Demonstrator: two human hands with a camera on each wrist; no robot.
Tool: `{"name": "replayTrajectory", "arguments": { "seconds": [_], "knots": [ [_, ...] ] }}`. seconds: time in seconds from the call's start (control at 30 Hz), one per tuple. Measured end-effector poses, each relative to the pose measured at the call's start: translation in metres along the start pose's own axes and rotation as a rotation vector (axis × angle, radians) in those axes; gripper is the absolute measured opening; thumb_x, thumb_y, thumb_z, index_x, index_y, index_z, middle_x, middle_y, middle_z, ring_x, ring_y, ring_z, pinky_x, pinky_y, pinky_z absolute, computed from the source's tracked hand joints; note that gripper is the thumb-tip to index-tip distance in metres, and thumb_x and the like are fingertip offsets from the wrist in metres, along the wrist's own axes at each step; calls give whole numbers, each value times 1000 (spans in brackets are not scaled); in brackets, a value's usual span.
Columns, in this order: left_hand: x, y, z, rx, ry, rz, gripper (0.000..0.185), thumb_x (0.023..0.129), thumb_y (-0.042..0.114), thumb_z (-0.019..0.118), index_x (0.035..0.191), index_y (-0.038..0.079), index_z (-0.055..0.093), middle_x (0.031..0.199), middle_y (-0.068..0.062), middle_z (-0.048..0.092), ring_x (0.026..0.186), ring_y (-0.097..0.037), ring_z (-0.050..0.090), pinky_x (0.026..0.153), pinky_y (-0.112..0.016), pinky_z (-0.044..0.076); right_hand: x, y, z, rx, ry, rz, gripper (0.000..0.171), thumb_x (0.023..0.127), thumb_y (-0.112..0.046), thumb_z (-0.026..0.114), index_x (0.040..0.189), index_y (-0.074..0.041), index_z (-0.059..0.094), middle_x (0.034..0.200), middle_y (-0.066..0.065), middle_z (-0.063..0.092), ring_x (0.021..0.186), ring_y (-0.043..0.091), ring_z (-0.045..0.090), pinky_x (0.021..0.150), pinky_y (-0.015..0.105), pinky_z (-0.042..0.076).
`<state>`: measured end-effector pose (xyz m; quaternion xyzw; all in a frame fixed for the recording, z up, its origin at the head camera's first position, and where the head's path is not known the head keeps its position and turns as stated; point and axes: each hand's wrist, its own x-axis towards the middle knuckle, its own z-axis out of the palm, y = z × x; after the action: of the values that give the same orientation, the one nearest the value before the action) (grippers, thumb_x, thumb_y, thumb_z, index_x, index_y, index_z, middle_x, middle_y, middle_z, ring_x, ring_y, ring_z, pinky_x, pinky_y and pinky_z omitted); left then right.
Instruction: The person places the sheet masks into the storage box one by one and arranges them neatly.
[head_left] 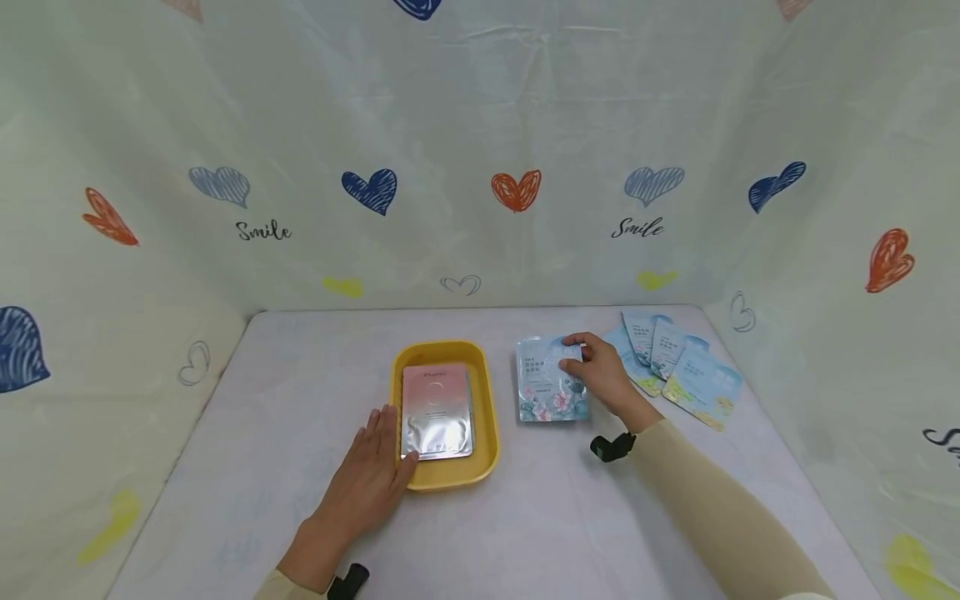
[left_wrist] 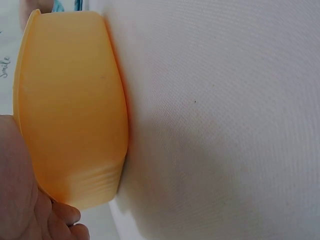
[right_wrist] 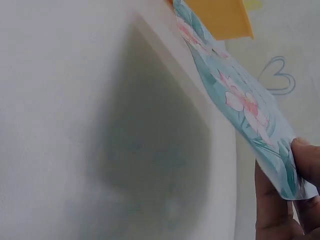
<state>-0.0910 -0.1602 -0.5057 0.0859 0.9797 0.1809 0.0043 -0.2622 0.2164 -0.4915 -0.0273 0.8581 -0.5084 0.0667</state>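
Note:
My right hand (head_left: 606, 379) pinches a light-blue sheet mask packet (head_left: 551, 387) with pink flowers by its right side. In the right wrist view this flowered packet (right_wrist: 240, 102) is tilted over the table, its shadow below. My left hand (head_left: 367, 475) lies along the left side of a yellow tray (head_left: 486, 454), fingers straight and thumb at the near-left rim. In the left wrist view, that hand (left_wrist: 17, 185) overlaps the rim and outer wall of the tray (left_wrist: 75, 100). Inside the tray lies a pink and silver mask packet (head_left: 437, 412), with a bluish edge showing beneath it.
Several blue packets (head_left: 702, 387) lie fanned and overlapping at the table's back right, partly behind the right hand. The white tabletop (head_left: 315, 358) meets a hanging sheet (head_left: 450, 100) printed with hearts, at the back and both sides.

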Motion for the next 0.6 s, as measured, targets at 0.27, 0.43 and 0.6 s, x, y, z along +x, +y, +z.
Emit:
{"name": "replayTrajectory", "arguments": {
  "seconds": [0.27, 0.43, 0.6],
  "knots": [
    [0, -1, 3, -2, -1, 1, 80, 110, 39, 53, 163, -12, 20, 169, -31, 28, 159, -46, 23, 127, -62, 27, -6, -16, -2, 78, 16, -5, 38, 101, -13, 72, 137, -9, 61, 102, 13, 62, 83, 24, 57, 65, 25, 54],
    [1, -1, 4, 5, 9, 7, 80, 110, 39, 53, 163, -11, 19, 168, -31, 29, 159, -46, 24, 126, -62, 28, -7, -29, -1, 151, 18, -8, 39, 101, -10, 71, 138, -7, 59, 106, 16, 65, 84, 22, 64, 66, 27, 61],
    [0, -2, 2, 10, 10, 6, 80, 110, 39, 53, 163, -12, 19, 168, -31, 28, 159, -46, 24, 126, -62, 29, -5, -42, 8, 233, 1, 8, 41, 100, -5, 71, 139, -4, 58, 109, 15, 68, 85, 18, 70, 67, 28, 64]
  ]
}}
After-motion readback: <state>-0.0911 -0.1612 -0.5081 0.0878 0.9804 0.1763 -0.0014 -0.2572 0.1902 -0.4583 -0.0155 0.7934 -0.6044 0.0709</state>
